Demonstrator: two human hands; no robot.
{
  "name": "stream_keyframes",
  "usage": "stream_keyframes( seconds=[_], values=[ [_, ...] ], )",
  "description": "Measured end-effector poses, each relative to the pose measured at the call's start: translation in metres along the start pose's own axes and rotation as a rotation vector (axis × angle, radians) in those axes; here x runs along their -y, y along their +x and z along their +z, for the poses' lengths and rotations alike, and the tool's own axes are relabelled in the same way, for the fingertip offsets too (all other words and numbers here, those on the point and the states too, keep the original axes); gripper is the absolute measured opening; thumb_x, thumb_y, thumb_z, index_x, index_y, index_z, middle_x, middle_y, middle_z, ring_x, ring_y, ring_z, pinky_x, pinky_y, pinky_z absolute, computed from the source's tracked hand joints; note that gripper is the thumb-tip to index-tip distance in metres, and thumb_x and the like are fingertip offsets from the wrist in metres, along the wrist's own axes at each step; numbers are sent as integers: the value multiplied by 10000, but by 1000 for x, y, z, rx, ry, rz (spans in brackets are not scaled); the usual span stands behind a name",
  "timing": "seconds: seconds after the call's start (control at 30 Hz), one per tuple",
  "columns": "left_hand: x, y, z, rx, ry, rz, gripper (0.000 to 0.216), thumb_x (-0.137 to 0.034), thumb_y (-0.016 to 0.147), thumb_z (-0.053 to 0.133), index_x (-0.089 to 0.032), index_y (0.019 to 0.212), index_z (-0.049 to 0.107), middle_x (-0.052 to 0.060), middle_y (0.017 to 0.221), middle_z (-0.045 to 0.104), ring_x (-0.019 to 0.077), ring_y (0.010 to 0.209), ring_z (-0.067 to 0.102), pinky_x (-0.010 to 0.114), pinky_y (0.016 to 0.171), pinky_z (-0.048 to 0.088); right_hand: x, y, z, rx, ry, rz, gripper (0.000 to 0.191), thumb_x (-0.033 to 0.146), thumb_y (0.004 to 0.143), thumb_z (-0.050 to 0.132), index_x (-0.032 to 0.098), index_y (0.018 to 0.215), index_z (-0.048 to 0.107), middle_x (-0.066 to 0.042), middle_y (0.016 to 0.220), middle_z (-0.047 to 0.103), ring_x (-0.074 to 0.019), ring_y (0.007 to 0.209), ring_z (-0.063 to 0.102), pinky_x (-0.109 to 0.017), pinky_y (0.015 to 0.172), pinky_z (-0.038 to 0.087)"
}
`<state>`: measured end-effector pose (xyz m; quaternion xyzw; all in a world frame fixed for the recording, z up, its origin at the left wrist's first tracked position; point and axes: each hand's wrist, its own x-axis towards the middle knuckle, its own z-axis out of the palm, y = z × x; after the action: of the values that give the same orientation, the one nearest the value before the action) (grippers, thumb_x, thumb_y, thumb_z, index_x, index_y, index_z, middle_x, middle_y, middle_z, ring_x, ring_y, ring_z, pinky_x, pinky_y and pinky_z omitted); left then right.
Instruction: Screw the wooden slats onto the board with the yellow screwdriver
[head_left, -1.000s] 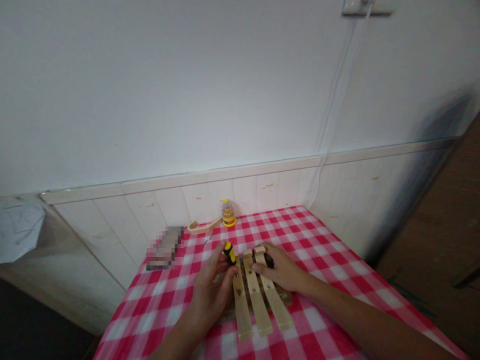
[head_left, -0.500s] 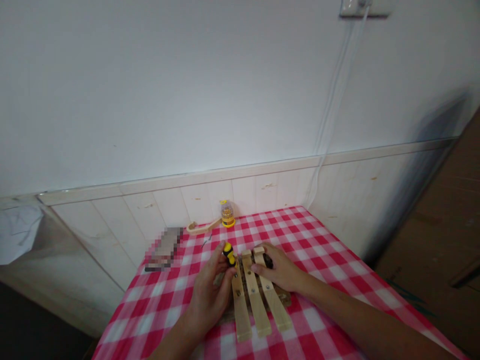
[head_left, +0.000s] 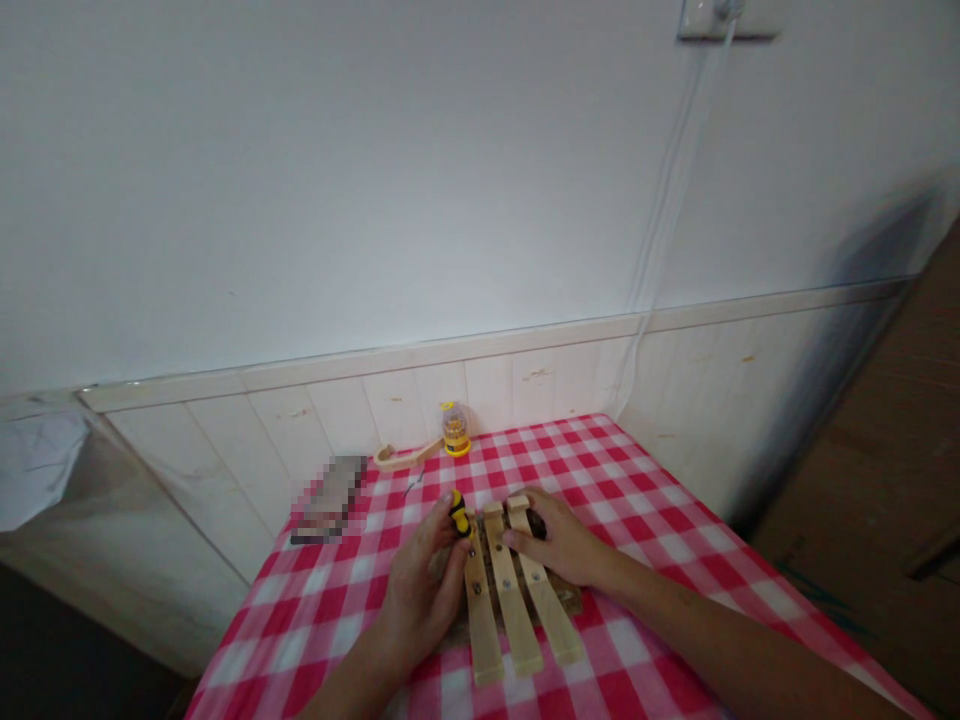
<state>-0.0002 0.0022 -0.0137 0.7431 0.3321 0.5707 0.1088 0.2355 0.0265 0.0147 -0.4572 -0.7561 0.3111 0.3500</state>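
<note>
My left hand (head_left: 421, 590) is closed around a short yellow-and-black screwdriver (head_left: 460, 513), its handle pointing up. The tool stands over the far part of the left wooden slat (head_left: 484, 630); its tip is hard to make out. Beside that slat lie a middle slat (head_left: 517, 625) and a right slat (head_left: 553, 615), all pale, with dark holes or screw heads. They rest on a brown base (head_left: 568, 597), mostly hidden. My right hand (head_left: 559, 540) grips the far end of the right slat, thumb on top and fingers round the far side.
A clear, yellow-capped bit container (head_left: 455, 432) stands at the table's back edge, beside a curved wooden piece (head_left: 405, 458). A small thin metal item (head_left: 413, 484) lies in front. A blurred flat object (head_left: 330, 500) lies at left. A checked cloth (head_left: 630, 480) covers the table.
The screwdriver's handle has shifted and tilted slightly in my left hand. My right hand and the wooden slats stay in place.
</note>
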Motion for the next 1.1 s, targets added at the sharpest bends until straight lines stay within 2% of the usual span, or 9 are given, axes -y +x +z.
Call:
stream_keyframes(
  seconds=[0.27, 0.4, 0.7, 1.1],
  values=[
    [4, -1, 3, -16, 23, -43, 488, -262, 974, 658, -293, 1443, 529, 78, 1149, 747, 182, 875, 774, 299, 738, 687, 1, 0, -1, 3, -24, -11, 127, 298, 881, 695, 208, 950, 638, -42, 928, 678, -236, 878, 638, -336, 778, 498],
    [4, 0, 3, -18, 29, -63, 490, -267, 982, 642, -281, 1456, 518, 104, 1242, 729, 194, 923, 782, 319, 783, 687, -1, 1, 0, 6, -26, -14, 150, 315, 880, 699, 199, 953, 639, -54, 944, 679, -237, 879, 636, -336, 770, 493],
    [1, -1, 2, -9, 18, -63, 500, -278, 994, 612, -262, 1482, 504, 118, 1279, 722, 223, 1018, 776, 357, 850, 679, -4, 0, 2, 10, -3, 5, 168, 335, 882, 689, 198, 961, 634, -58, 944, 672, -233, 849, 626, -330, 745, 481],
    [-10, 7, -1, 21, -9, -85, 614, -245, 1008, 586, -255, 1587, 380, 114, 1171, 771, 219, 973, 791, 343, 839, 680, -2, 0, 1, 6, -3, 7, 150, 305, 878, 702, 192, 950, 634, -57, 930, 668, -227, 834, 623, -320, 732, 469]
  ],
)
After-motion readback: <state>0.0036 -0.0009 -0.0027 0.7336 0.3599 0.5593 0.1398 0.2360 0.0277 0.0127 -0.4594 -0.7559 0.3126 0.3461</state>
